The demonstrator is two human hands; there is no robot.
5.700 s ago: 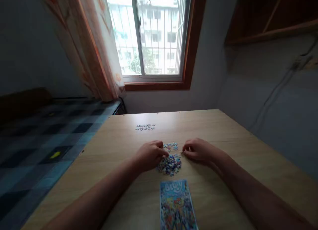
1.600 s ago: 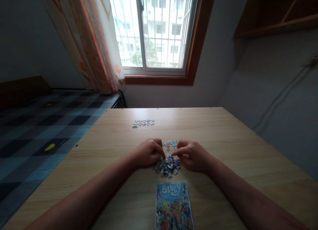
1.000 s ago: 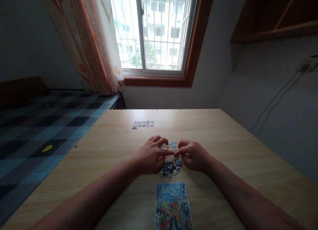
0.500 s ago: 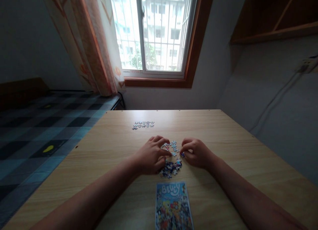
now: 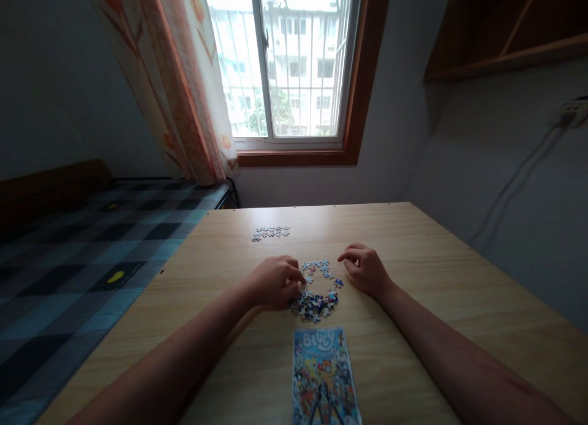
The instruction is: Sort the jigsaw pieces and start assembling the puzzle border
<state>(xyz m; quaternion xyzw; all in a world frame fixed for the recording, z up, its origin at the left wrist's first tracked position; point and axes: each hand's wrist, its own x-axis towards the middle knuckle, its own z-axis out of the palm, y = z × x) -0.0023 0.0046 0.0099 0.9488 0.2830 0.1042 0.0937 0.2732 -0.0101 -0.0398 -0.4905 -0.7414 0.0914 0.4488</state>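
Note:
A heap of small blue and multicoloured jigsaw pieces (image 5: pixel 315 304) lies on the wooden table (image 5: pixel 413 327). Just beyond it sits a small spread of loose pieces (image 5: pixel 316 268). My left hand (image 5: pixel 275 281) rests at the left edge of the heap, fingers curled with the tips pinched together near the pieces; what they hold is too small to make out. My right hand (image 5: pixel 364 267) hovers to the right of the loose pieces, fingers bent and slightly apart, nothing visible in them. A single piece (image 5: pixel 339 283) lies between that hand and the heap.
A colourful printed card reading "Bluey" (image 5: pixel 324 376) lies near the table's front edge. A short row of joined pieces (image 5: pixel 271 233) sits further back on the left. A checked bed (image 5: pixel 82 247) is left of the table, a window (image 5: pixel 287 63) beyond it.
My hands, fingertips together over the pieces a second ago, have moved apart. The right hand has drawn back to the right, and a piece now lies beside it on the table.

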